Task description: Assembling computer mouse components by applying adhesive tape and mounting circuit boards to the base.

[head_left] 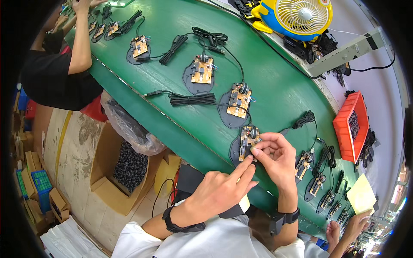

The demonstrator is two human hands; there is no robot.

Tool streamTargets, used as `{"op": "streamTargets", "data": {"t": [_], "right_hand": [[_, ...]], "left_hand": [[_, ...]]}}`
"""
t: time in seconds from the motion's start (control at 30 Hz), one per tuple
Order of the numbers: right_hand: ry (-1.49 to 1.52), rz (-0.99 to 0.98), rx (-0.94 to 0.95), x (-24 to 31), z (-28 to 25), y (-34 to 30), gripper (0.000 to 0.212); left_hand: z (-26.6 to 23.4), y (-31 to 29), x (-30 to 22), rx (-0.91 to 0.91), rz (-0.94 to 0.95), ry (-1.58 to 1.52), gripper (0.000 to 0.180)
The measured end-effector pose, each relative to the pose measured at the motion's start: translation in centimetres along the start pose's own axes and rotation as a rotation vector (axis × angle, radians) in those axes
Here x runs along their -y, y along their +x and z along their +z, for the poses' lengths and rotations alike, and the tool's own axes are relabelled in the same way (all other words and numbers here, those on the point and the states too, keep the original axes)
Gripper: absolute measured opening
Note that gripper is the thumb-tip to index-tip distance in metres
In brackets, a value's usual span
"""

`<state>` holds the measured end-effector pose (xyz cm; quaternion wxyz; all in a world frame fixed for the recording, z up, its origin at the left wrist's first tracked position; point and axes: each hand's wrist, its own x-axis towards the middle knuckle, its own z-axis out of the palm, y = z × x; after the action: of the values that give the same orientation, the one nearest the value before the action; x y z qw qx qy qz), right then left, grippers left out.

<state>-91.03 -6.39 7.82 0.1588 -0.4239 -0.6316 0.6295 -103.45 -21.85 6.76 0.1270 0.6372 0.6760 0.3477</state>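
Directly before me, an opened computer mouse base (248, 139) lies on the green work table (167, 124). It is a dark oval plate bearing a tan circuit board and a scroll wheel. My right hand (277, 160) bends over its near right corner, thumb and forefinger pinched together; what they grip, if anything, is hidden. From the left, my left hand (219, 193) reaches in with fingers stretched out, its forefinger tip touching the near end of the board beside my right thumb. Just beyond sits another mouse base (237, 103), and a third mouse base (201, 72) lies farther off.
Coiled black cables (191, 99) lie among more mouse bases. A red bin (350, 124) of small dark parts stands right, a yellow-blue fan (297, 17) at the back. A cardboard box (105, 189) stands on the floor. One co-worker (60, 77) sits left; another's hand (355, 225) is right.
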Motion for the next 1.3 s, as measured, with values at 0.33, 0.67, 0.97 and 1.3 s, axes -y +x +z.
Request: {"op": "streamTargets", "data": {"t": [0.33, 0.67, 0.97, 1.3], "right_hand": [[-0.289, -0.124, -0.222, -0.4, 1.7, -1.0, 0.039], [-0.603, -0.273, -0.443, 0.8, 3.5, -1.1, 0.093], [-0.704, -0.154, -0.353, 1.3, 3.2, 0.3, 0.098], [-0.562, -0.140, -0.374, 0.8, 2.8, -0.5, 0.087]], "left_hand": [[-0.1, 0.2, 0.7, 0.031, 0.007, -0.074, 0.034], [-0.4, 0.1, 1.1, 0.044, 0.006, -0.119, 0.034], [0.2, -0.5, 1.2, 0.049, -0.021, -0.127, 0.038], [-0.2, -0.2, 1.4, 0.037, -0.043, -0.090, 0.034]]}}
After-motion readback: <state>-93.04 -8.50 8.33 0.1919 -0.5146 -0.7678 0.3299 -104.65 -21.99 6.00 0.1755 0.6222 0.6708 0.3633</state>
